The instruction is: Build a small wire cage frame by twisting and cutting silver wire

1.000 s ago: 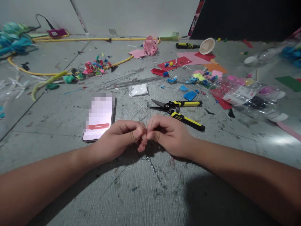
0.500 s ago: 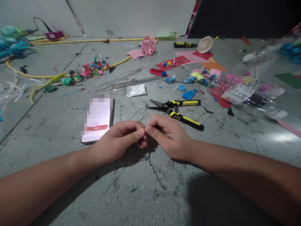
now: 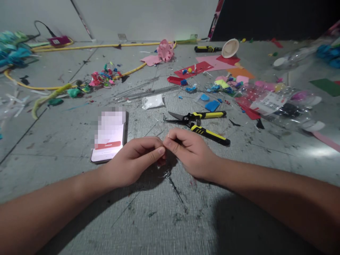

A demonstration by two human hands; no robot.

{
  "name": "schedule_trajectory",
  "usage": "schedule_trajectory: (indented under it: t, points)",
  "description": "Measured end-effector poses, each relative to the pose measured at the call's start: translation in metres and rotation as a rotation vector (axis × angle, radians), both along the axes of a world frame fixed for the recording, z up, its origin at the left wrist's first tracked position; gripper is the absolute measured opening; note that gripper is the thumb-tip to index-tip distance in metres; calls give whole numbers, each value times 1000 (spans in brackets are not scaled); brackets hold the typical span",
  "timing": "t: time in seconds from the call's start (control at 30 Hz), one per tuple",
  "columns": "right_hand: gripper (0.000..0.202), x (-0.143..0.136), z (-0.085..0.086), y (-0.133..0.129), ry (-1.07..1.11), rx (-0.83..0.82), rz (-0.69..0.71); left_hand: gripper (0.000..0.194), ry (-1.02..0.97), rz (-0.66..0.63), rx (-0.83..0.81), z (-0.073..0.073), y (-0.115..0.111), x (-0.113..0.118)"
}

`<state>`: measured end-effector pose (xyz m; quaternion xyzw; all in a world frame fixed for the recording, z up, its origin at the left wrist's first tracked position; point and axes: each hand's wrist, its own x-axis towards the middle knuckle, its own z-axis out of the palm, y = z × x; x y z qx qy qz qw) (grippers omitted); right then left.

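In the head view, your left hand (image 3: 135, 161) and right hand (image 3: 193, 154) met near the middle, over the gray surface (image 3: 87, 226). Your left thumb and forefinger were pinched closed, their tips just beside your right hand's; your right thumb and forefinger were also closed at the tips, the forefinger bent. Both probably had hold of the upper part of the wire (image 3: 175, 189), though your fingers and the shadow hid that part. Its twisted length showed below your hands, slanting down and to the right, with a small loop at the low end. The phone (image 3: 110, 136) lay to the left, screen lit, just beyond your left wrist. The shears (image 3: 187, 118) lay beyond your right hand, blades open and pointing left. Past your hands was the white packet (image 3: 154, 101), and to its right the blue packet (image 3: 212, 105). Farther back lay the pink flower (image 3: 165, 51), the black and yellow tool (image 3: 208, 49) and the tilted cup (image 3: 230, 48). The clear bottle (image 3: 287, 106) lay on its side at the right, near red paper (image 3: 251, 112).
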<state>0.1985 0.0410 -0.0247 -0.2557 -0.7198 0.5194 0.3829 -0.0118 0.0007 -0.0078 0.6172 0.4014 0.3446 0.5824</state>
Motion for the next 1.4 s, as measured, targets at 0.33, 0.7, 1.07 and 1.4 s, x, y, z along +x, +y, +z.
schedule_trajectory:
  t: [0.33, 0.7, 1.07, 1.4]
  points:
    - [37, 0, -2, 2, -16, 11, 12, 37, 269, 60, 316, 4, -4, 3]
    - [36, -2, -1, -3, 79, -252, 9, 32, 366, 21, 486, 7, -3, 4]
    - [43, -3, 0, 1, 93, -167, 2, 25, 358, 17, 559, 2, -7, 3]
    - [30, -1, -6, 6, 157, 14, 22, 7, 131, 129, 311, -2, -8, -1]
